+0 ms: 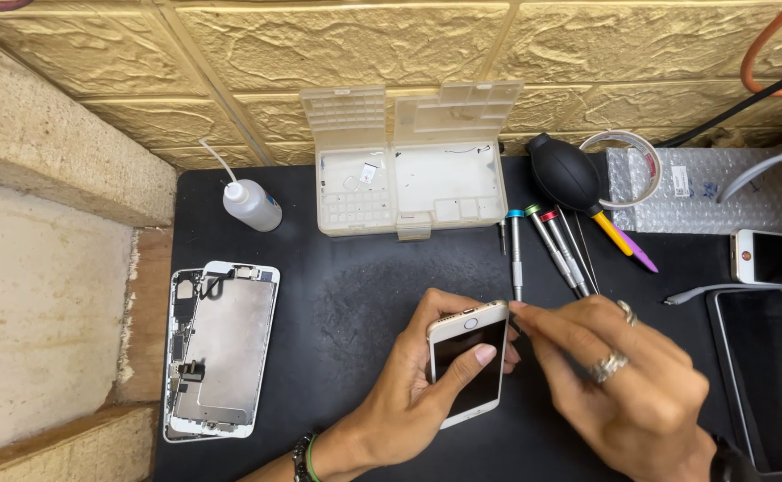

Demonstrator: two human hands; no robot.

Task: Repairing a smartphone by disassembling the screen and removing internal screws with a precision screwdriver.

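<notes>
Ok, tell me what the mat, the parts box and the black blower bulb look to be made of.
Mat: looks like matte black rubber or silicone, dull with pale scuffs. Parts box: cloudy, see-through plastic with moulded compartments and hinged lids. Blower bulb: probably soft rubber, smooth black with a faint sheen. The left hand holds a white phone; the right hand touches its top edge.

Holding a white phone (468, 361) in the left hand (413, 384), thumb lying across its dark screen. Pinching at the phone's top corner with the right hand (619, 379), rings showing on two fingers. Working over a black mat (346, 295), with screwdrivers (543, 250) lying just beyond, an opened phone (221, 348) at the left, a plastic parts box (411, 165) and a black air blower (568, 177) farther back.
</notes>
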